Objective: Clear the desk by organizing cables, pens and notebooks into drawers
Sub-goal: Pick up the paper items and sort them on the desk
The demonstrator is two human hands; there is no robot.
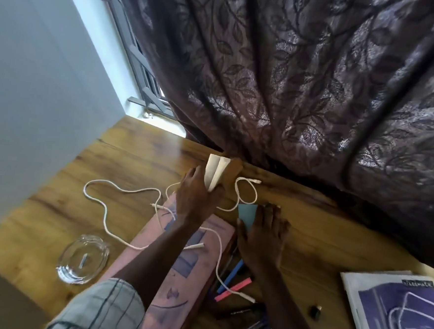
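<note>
Barely begun, I judge: cables (pixel 105 218), pens (pixel 231 277) and notebooks (pixel 197 286) still litter the tabletop (pixel 134 158), the left hand (pixel 196 193) grasping a booklet (pixel 215 172) near the far edge, the right hand (pixel 262 234) flat on a blue card (pixel 247 212).

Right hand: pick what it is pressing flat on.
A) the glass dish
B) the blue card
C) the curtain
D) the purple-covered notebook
B: the right hand lies flat, palm down, on the blue card on the wooden desk.
</note>
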